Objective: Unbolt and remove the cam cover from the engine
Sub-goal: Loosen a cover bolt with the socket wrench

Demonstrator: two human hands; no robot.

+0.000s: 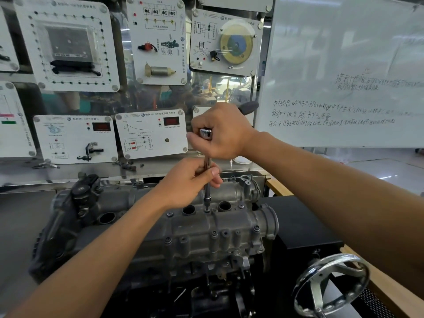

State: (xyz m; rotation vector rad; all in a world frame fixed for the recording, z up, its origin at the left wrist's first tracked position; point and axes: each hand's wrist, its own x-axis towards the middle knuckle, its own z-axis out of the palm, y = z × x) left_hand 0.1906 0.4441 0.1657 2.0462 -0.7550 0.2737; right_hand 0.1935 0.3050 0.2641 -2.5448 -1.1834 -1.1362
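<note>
Fingers (pixel 213 173) of the left hand (pixel 188 180) pinch the slim chrome extension bar (pixel 207 189) mid-shaft. Fingers (pixel 202 123) of the right hand (pixel 226 131) are curled tight round the head of the chrome ratchet wrench (pixel 205 133). The bar is upright, its tip on a small bolt (pixel 206 211) between two round wells in the grey cast-metal cam cover (pixel 195 228). The cover is seated on the dark engine (pixel 195 260). A chrome handwheel (pixel 332 283) is at lower right.

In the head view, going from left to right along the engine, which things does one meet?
Black end cover → leftmost plug hole → socket → round flange → chrome handwheel.
</note>
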